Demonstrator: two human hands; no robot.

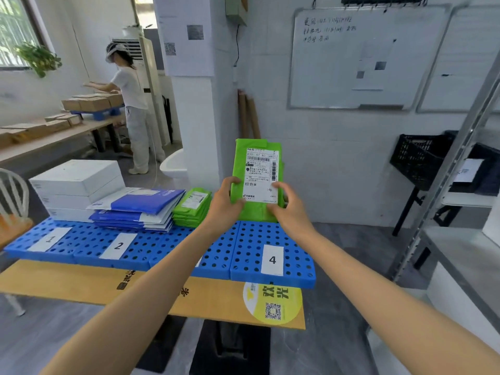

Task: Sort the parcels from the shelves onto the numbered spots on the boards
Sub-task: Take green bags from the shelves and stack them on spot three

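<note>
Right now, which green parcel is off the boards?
The green parcel gripped upright by left hand and right hand; the green stack lies on the blue board.

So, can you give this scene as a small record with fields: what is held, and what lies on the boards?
held: green parcel, label facing the camera
left hand: grips its lower left edge
right hand: grips its lower right edge
blue boards: card 1, card 2, card 4 visible
behind card 1: stacked white boxes
behind card 2: stacked blue mailers
right of those: pile of green parcels
</note>
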